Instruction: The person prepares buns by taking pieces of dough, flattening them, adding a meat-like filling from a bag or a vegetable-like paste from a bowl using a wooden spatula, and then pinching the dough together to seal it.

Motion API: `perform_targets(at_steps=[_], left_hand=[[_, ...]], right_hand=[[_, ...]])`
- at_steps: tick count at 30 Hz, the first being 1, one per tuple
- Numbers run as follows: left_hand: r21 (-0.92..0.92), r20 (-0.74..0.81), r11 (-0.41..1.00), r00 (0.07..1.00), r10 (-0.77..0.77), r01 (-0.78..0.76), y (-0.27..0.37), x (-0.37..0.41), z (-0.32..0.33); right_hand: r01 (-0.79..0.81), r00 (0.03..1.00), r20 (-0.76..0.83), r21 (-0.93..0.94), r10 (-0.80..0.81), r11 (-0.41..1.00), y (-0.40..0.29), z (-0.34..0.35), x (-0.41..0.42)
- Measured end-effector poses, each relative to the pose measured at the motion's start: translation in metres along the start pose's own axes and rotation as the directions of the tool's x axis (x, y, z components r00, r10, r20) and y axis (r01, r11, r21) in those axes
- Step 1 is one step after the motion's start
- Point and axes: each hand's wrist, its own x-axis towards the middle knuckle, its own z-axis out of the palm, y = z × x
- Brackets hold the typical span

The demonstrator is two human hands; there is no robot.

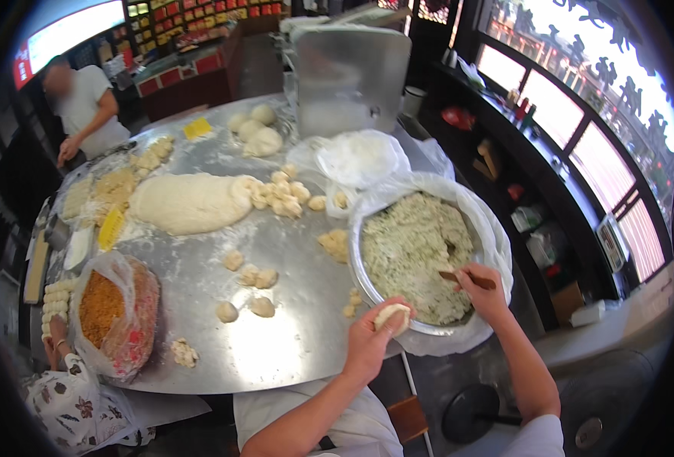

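My left hand [371,337] holds a flattened piece of dough [392,319] at the near rim of a large metal bowl [359,280]. In my right hand [482,291] is a brown spatula-like tool [481,281], its tip over the filling. Pale filling flecked with green [414,251] fills much of the bowl, which is wrapped around in clear plastic. Left of the bowl, small dough balls [262,307] lie on the metal table [314,354]. A long slab of dough [191,203] rests farther back, with a heap of dough pieces [284,194] at its right end.
An orange-brown crumbly mixture [101,305] sits in a plastic bag at the left. Beside it, a co-worker's hand [57,331] touches rows of small dough pieces [57,300]. Another person [85,108] stands at the far left. Behind the bowl are a plastic-covered container [362,157] and a metal machine [351,80].
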Motion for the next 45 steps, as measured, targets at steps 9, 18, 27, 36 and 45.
perform_targets(at_steps=[9,18,27,36,45], left_hand=[[-0.029,0.023,0.999,1.0,0.014,-0.013,0.006,-0.003,-0.002],[-0.044,0.042,0.998,0.998,0.044,-0.043,0.003,-0.001,-0.007],[0.126,0.04,0.99,0.997,0.059,-0.064,-0.002,0.002,-0.003],[-0.023,0.042,0.996,0.995,0.086,-0.085,0.002,-0.002,-0.004],[-0.343,-0.114,0.937,0.988,-0.107,0.062,0.037,-0.032,-0.043]], right_hand=[[-0.031,0.999,0.033,-0.008,0.031,0.999,-0.004,0.003,-0.004],[0.009,0.999,0.035,0.021,-0.01,1.0,-0.008,0.013,-0.011],[0.035,0.999,-0.045,0.072,-0.032,0.997,0.01,0.018,-0.019],[-0.015,0.997,-0.068,0.131,0.024,0.991,-0.018,0.037,-0.026],[-0.099,0.975,-0.125,0.502,0.185,0.86,-0.036,0.045,-0.03]])
